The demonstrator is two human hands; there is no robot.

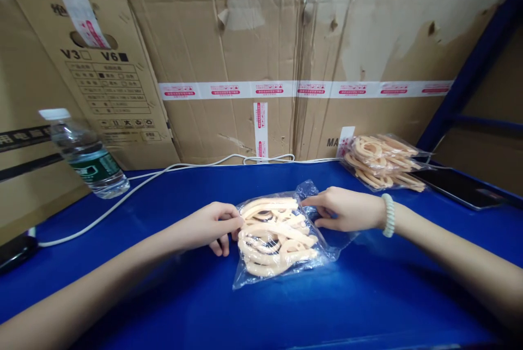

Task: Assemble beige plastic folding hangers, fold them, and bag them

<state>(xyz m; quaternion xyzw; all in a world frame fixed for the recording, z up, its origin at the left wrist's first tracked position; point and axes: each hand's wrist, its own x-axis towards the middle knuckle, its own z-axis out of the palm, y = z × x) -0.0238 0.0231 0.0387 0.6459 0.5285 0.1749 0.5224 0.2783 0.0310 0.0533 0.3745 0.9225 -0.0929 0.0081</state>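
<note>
A clear plastic bag (278, 238) of pale, beige, looped strips lies flat on the blue table, between my hands. My left hand (218, 224) pinches the bag's left edge between thumb and fingers, the other fingers curling below. On the opposite side, my right hand (343, 209) rests at the upper right edge, its index finger stretched onto the crumpled plastic. The right thumb is apart from that finger, and the remaining fingers are partly bent and partly hidden. A pale coiled band (388, 215) circles the right wrist. Loose plastic from the bag spreads out under the right hand.
Similar filled bags (379, 159) are stacked at the back right, beside a dark flat phone-like device (457, 186). A water bottle (92, 159) stands at the left. A white cable (143, 189) runs along the cardboard (229, 121) behind. A black object (16, 252) sits far left.
</note>
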